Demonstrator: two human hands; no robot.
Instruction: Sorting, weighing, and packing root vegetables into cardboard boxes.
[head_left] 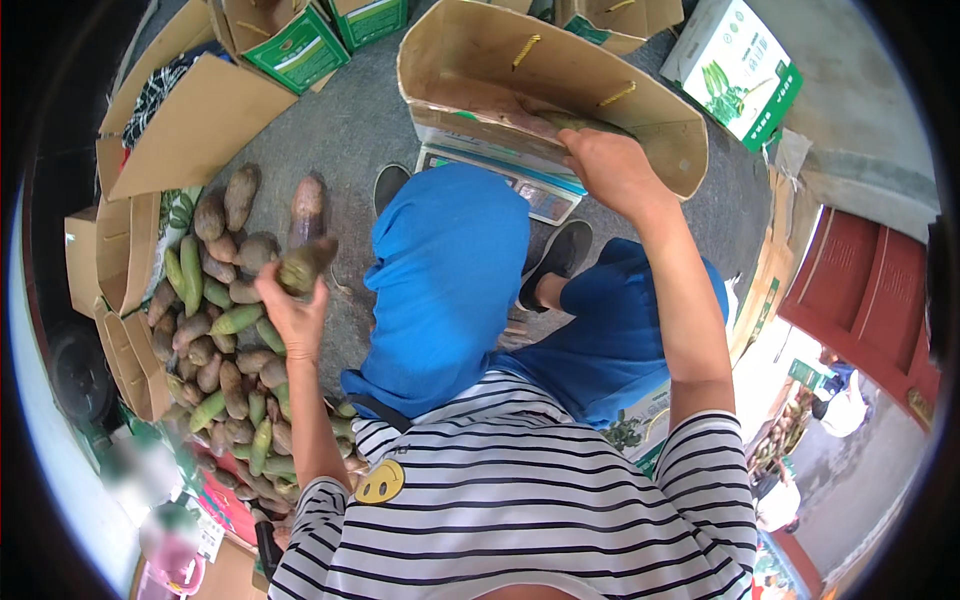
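1. Two hands at work, both raised off the floor [340, 130]. The left hand [290, 305] is closed around one brownish-green root [305, 265], palm up, fingers curled under it and the blunt end poking out past the fingertips.

2. Root is held clear above the heap of roots [225, 330], near the heap's inner edge, not touching any other piece. Held this way, it looks lifted out for a look or for moving across; that is a judgement only.

3. Left arm: elbow low by the striped shirt [520, 500], forearm rising steeply, wrist bent back so the root sits on top of the palm.

4. Right hand [610, 170] lies on the near rim of an open cardboard box [470, 50], fingers folded over the edge and gripping it. A long dark root lies inside the box just beside the hand.

5. Box stands tilted on a flat scale [540, 195], mouth turned toward the person. The grip on the rim probably steadies it there, since the box overhangs the scale.

6. Right arm: stretched well forward and nearly straight, passing over the right knee in blue trousers [450, 270].

7. Heap spreads over the floor at the person's left, brown and green pieces mixed, with folded cardboard flats [190, 120] along its far and left edges.

8. More boxes, green-and-white printed, stand at the far edge of the floor [740, 65]. Two dark shoes [560, 250] are planted just this side of the scale.
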